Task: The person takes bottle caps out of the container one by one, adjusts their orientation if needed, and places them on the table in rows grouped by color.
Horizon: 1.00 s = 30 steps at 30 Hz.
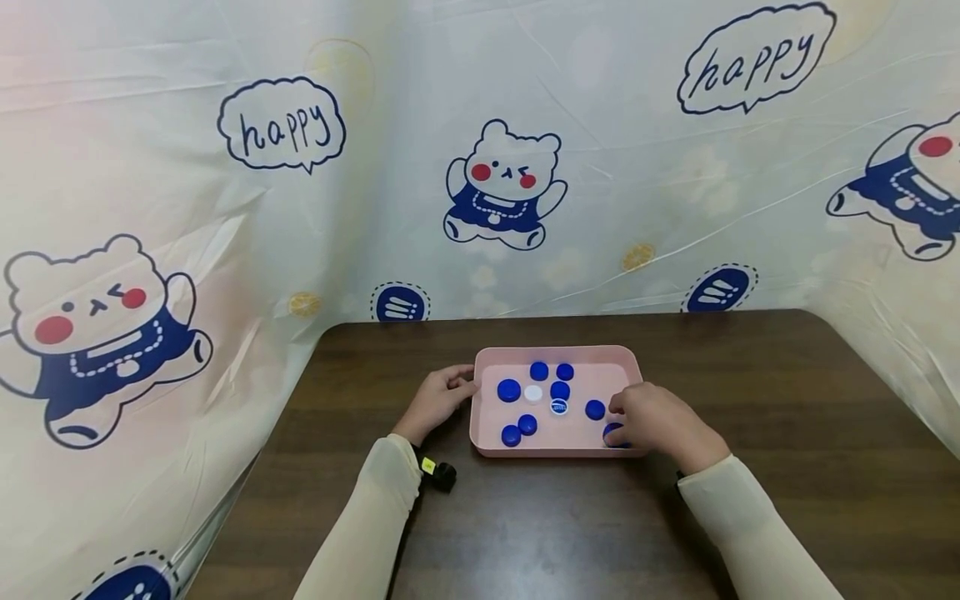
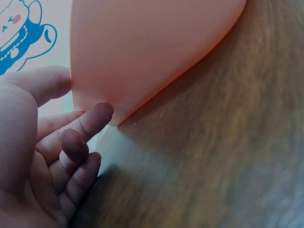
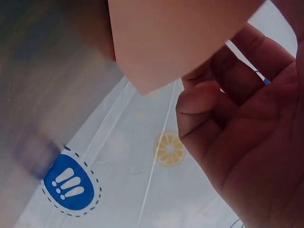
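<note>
A pink tray (image 1: 555,452) lies on the table with several blue round caps (image 1: 508,390) in it. Among them are a plain white disc (image 1: 532,393) and a white-rimmed blue cap (image 1: 558,407) with small lettering. At the tray's left side, my left hand (image 1: 441,402) holds the wall. The left wrist view shows the thumb at the rim and a fingertip (image 2: 105,111) against the outer wall. My right hand (image 1: 663,421) reaches over the right wall and pinches a blue cap (image 1: 613,435) in the near right corner. The tray wall hides that cap in the right wrist view.
The brown wooden table (image 1: 555,533) extends around the tray. A black wrist device (image 1: 444,477) with a yellow tag sits by the left sleeve. Behind the table hangs a pale curtain (image 1: 600,275) with printed bears.
</note>
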Each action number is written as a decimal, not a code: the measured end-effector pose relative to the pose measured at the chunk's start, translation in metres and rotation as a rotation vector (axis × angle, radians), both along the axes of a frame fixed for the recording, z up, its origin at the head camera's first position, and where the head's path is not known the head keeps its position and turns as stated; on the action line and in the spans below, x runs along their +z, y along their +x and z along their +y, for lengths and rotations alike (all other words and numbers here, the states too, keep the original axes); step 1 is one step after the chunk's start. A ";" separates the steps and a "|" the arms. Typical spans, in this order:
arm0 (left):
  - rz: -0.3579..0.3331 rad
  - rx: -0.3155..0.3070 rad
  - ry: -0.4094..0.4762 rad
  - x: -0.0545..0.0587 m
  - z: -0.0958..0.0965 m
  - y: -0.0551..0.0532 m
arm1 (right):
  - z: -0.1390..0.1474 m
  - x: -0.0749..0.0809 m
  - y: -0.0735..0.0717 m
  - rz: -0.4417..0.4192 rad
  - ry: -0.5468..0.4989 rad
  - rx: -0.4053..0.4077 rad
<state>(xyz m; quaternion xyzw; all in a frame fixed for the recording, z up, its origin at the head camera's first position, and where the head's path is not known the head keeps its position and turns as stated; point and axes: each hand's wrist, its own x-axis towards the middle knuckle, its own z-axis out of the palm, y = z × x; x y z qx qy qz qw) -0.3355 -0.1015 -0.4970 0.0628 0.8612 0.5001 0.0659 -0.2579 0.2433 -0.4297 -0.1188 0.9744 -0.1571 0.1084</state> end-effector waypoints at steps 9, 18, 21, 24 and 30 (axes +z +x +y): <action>0.004 0.003 -0.012 0.002 0.002 -0.001 | 0.000 -0.005 0.001 0.031 0.010 0.020; 0.004 -0.005 -0.013 0.001 0.000 0.001 | 0.003 -0.008 0.003 0.033 0.031 0.016; -0.002 -0.005 -0.007 0.001 -0.001 0.000 | 0.004 -0.009 0.002 0.038 0.041 0.023; -0.008 -0.003 -0.003 0.001 -0.001 0.000 | 0.004 -0.009 0.001 0.037 0.046 0.028; -0.006 0.004 -0.015 -0.001 -0.001 -0.001 | 0.004 -0.008 0.000 0.013 0.056 0.043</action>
